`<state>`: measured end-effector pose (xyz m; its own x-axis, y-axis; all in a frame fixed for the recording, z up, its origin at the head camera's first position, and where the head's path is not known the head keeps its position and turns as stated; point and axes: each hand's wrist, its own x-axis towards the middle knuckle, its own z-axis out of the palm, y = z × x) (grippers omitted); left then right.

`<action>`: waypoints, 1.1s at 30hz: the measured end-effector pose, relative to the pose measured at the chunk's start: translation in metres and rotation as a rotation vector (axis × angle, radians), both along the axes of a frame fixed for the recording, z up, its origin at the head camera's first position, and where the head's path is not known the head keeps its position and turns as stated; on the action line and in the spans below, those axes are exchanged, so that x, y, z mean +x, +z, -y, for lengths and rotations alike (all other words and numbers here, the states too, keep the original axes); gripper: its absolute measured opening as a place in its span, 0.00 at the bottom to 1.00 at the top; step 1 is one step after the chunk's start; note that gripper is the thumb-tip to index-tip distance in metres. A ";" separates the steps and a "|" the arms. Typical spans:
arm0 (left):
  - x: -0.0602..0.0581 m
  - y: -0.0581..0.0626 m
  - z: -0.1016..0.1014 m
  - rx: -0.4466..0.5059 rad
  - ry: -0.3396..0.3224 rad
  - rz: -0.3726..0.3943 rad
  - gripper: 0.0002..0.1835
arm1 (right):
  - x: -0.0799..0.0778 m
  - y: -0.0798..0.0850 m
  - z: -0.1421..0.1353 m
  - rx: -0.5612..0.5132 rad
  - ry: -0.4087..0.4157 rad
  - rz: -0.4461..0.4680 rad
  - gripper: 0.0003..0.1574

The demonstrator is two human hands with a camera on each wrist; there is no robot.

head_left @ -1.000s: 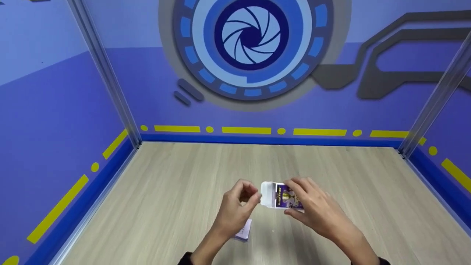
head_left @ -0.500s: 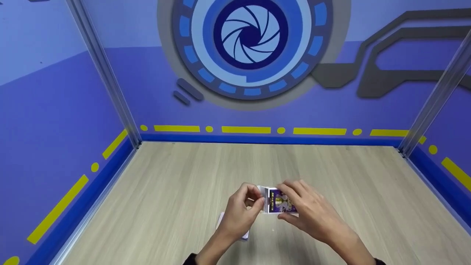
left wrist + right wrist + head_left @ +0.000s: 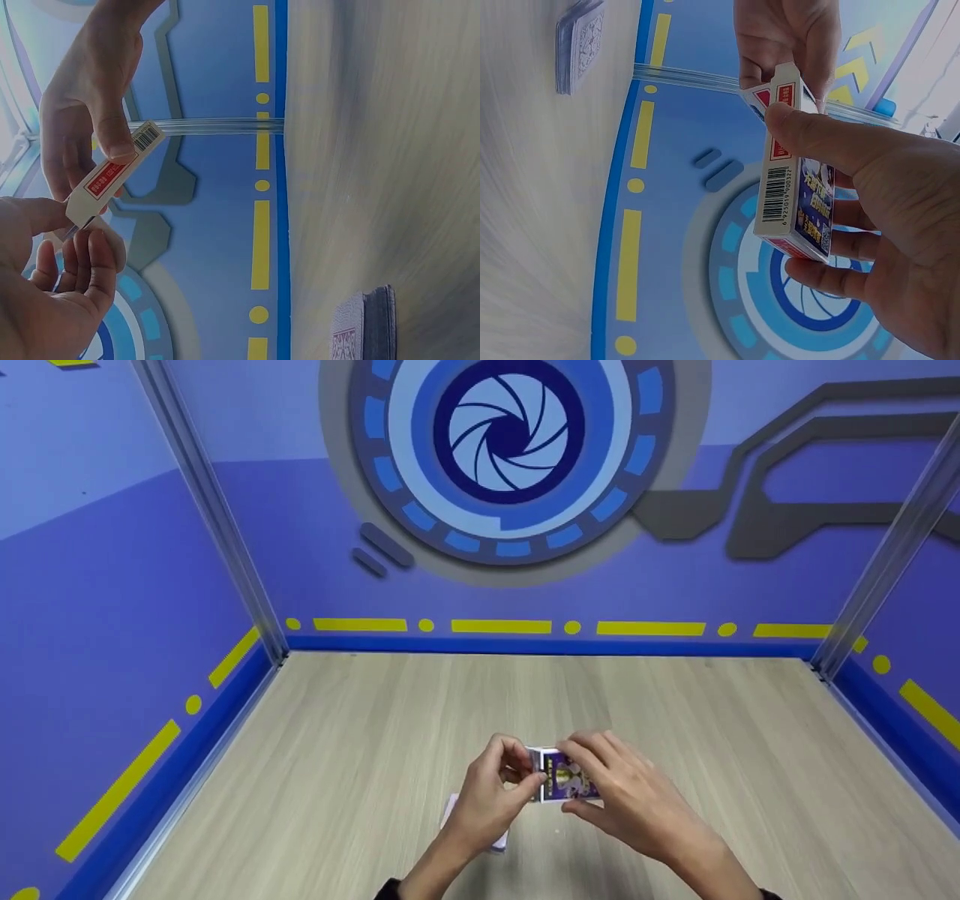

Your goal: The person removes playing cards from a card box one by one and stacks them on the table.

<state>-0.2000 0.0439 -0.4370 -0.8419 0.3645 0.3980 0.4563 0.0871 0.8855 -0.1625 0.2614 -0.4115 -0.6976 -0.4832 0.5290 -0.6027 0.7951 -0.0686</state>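
Note:
A small card box (image 3: 568,777), purple and yellow on its front with a white rim, is held above the table. My right hand (image 3: 634,784) grips it from the right, thumb on one narrow side and fingers on the other. My left hand (image 3: 491,791) pinches the flap end, thumb at the box's corner and the other fingers curled behind. In the right wrist view the box's white side (image 3: 776,191) shows a barcode and red labels. A deck of playing cards (image 3: 585,46) with patterned backs lies on the table, partly hidden below my left wrist in the head view.
The wood-grain table (image 3: 360,735) is bounded by blue-purple panels (image 3: 255,532) at the back and both sides. Metal posts (image 3: 214,510) stand at the back corners.
The box has moved left and slightly nearer to me with my right hand. Its white flap, spread out to the left before, now stands folded and mostly hidden at my left fingers.

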 end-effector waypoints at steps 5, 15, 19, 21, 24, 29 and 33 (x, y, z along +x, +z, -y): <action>0.000 0.000 0.001 -0.001 0.012 0.014 0.15 | 0.000 -0.001 0.002 -0.001 0.014 -0.038 0.48; 0.001 0.002 0.002 -0.022 0.008 0.047 0.11 | -0.002 -0.004 0.000 0.021 -0.004 -0.001 0.48; 0.000 0.005 0.005 -0.034 0.037 0.012 0.11 | -0.004 -0.003 -0.003 0.014 -0.022 0.018 0.48; 0.000 0.006 0.007 -0.048 0.059 -0.021 0.11 | -0.005 -0.003 -0.006 0.005 -0.035 0.031 0.47; -0.001 0.008 0.010 -0.098 0.087 -0.093 0.15 | -0.005 -0.001 -0.010 -0.009 -0.050 0.049 0.47; -0.003 0.009 0.016 -0.269 0.130 -0.320 0.24 | -0.005 0.000 -0.013 -0.009 -0.059 0.055 0.46; -0.003 0.011 0.020 -0.410 0.144 -0.471 0.25 | -0.005 0.000 -0.013 0.003 -0.058 0.044 0.46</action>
